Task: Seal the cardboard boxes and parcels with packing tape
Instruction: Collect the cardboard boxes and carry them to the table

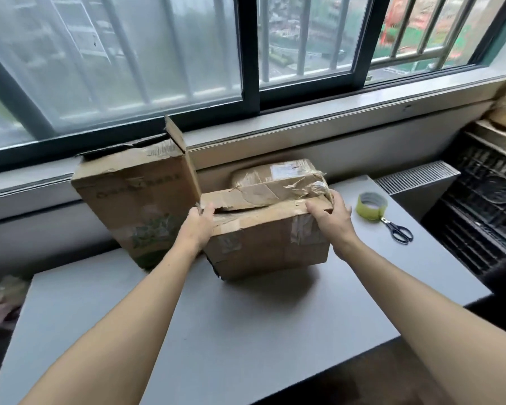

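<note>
Setting: grey counter (246,331) set under a barred sliding window (304,39), with a view of the street far below.
Cardboard box: the cardboard box (263,244) sits just past the middle of the counter, toward 12 o'clock. It is worn, patched with old tape, and turned slightly askew.
Left grip: the left grip (197,226) clasps the box's upper edge at its 9 o'clock end, with the fingers curled over the top.
Right grip: the right grip (333,220) grasps the 3 o'clock end, thumb on the top edge and fingers wrapped round the side.
Parcel: a crumpled, tape-wrapped parcel (278,182) with a white label lies at the held box's 12 o'clock side, touching it.
Tall box: a tall box (138,206) stands at 10 o'clock, leaning on the sill with its top flap raised.
Tape roll: the tape roll (371,206) lies flat on the counter at 2 o'clock, near the right grip.
Scissors: black-handled scissors (399,230) lie just beside the roll, at its 4 o'clock.
Far right: a radiator grille (415,176) and black racks (485,217) stand beyond the counter's edge.
</note>
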`<state>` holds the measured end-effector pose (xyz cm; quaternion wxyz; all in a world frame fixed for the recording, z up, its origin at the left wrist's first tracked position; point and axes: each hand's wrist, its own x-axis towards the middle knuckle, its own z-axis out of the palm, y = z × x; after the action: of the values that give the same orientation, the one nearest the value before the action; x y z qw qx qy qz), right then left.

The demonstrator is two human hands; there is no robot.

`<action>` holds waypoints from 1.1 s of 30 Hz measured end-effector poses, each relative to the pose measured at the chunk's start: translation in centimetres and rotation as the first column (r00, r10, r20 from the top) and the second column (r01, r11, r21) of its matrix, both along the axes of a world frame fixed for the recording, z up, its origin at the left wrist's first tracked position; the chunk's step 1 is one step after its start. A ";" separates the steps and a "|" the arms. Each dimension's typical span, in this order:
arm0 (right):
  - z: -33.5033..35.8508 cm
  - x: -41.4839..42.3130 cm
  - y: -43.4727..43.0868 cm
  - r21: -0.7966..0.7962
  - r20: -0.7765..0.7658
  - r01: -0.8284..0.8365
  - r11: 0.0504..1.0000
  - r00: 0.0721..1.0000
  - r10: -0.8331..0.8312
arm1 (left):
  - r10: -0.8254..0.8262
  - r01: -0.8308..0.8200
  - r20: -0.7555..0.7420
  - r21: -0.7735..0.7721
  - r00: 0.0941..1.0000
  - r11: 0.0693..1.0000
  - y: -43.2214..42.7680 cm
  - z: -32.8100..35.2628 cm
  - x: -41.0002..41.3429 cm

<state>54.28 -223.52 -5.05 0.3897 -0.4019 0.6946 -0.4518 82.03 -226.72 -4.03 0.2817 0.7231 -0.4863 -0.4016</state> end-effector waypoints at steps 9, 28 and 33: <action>-1.4 0.5 -2.1 0.061 -0.101 0.072 0.996 0.993 -0.066 | -0.074 0.071 0.105 0.033 0.992 0.997 -3.7 -1.1 -0.4; 1.9 -2.4 9.0 -0.109 -0.112 0.334 0.936 0.932 -0.345 | -0.489 0.581 0.321 -0.534 0.811 0.614 2.5 2.0 -11.6; 0.9 -6.5 18.7 -0.092 -0.033 0.475 0.875 0.877 -0.480 | -0.649 0.690 0.291 -0.502 0.703 0.522 9.2 0.4 -18.1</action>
<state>47.80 -204.79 -4.16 0.2306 -0.2456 0.7638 -0.5506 63.90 -217.54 -3.64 0.2939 0.3720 -0.8324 -0.2869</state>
